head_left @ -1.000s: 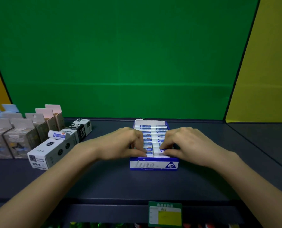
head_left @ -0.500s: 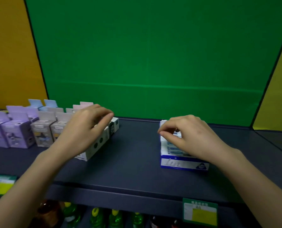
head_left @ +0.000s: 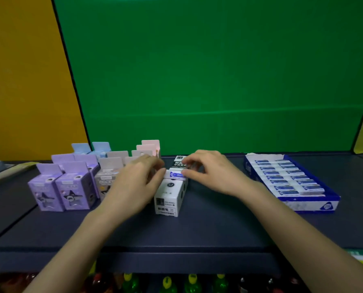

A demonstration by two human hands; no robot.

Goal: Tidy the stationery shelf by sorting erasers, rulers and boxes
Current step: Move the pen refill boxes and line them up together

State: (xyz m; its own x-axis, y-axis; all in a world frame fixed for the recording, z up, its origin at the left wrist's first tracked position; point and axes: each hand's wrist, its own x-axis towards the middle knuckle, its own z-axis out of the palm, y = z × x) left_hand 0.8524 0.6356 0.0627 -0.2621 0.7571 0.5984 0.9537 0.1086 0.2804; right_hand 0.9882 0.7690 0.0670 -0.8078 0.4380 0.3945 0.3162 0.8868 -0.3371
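Both hands, left (head_left: 134,185) and right (head_left: 210,172), pinch a loose eraser (head_left: 174,174) lying atop the white box (head_left: 170,195); the eraser tray (head_left: 290,182) sits right of the box.

Green backdrop (head_left: 218,81), bottles (head_left: 167,283) below.

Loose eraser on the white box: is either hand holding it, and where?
Both hands pinch the loose eraser: left hand at its left end, right hand at its right end, atop the white box.
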